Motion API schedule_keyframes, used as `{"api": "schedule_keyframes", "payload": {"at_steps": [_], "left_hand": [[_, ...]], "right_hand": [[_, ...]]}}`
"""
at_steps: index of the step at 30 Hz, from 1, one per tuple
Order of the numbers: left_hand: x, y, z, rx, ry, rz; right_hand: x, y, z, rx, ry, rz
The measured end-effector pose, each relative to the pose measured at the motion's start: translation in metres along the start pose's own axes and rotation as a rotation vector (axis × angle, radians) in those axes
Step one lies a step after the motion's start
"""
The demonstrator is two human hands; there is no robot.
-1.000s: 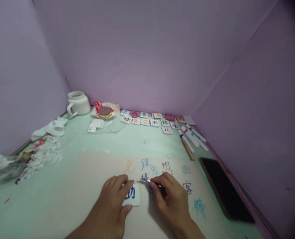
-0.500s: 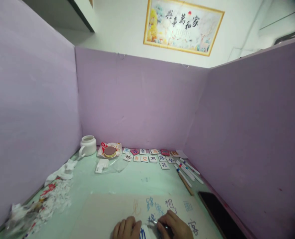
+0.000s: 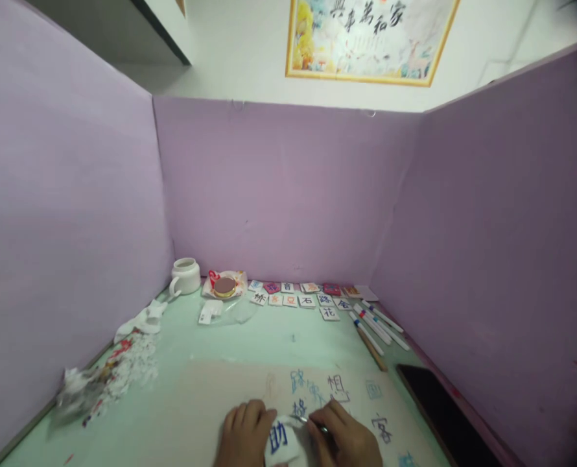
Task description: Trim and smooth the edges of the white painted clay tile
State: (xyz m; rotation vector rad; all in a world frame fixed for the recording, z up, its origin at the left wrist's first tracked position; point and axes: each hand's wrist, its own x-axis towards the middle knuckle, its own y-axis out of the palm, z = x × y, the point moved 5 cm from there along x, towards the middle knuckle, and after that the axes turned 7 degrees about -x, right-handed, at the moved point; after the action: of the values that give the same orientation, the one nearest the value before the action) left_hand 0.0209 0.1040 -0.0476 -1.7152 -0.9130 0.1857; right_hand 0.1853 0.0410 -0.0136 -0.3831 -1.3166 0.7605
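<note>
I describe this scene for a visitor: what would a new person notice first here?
First, the two hands at the bottom edge: the left hand presses a white card with a blue character onto the beige sheet, while the right hand holds a pen beside it. Behind, rows of small character cards lie along the purple back wall.

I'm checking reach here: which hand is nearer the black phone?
Right. The right hand is just left of the black phone; the left hand is further left.
</note>
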Motion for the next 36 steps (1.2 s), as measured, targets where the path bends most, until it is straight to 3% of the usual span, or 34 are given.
{"api": "schedule_keyframes", "payload": {"at_steps": [4, 11, 17, 24, 36], "left_hand": [[-0.009, -0.024, -0.016, -0.131, -0.034, -0.083], [-0.005, -0.037, -0.034, -0.241, -0.092, 0.008], [-0.004, -0.037, -0.034, -0.237, -0.106, -0.016], [-0.001, -0.039, -0.033, -0.264, -0.097, 0.011], [0.000, -0.039, -0.035, -0.324, -0.051, 0.082]], "right_hand": [[0.004, -0.012, 0.005, 0.172, 0.050, 0.094], [0.004, -0.017, -0.007, 0.317, 0.281, 0.210], [0.003, -0.016, -0.006, 0.267, 0.272, 0.297], [0.006, -0.023, -0.003, 0.118, 0.212, 0.278], [0.008, -0.025, 0.009, 0.115, 0.062, 0.308]]}}
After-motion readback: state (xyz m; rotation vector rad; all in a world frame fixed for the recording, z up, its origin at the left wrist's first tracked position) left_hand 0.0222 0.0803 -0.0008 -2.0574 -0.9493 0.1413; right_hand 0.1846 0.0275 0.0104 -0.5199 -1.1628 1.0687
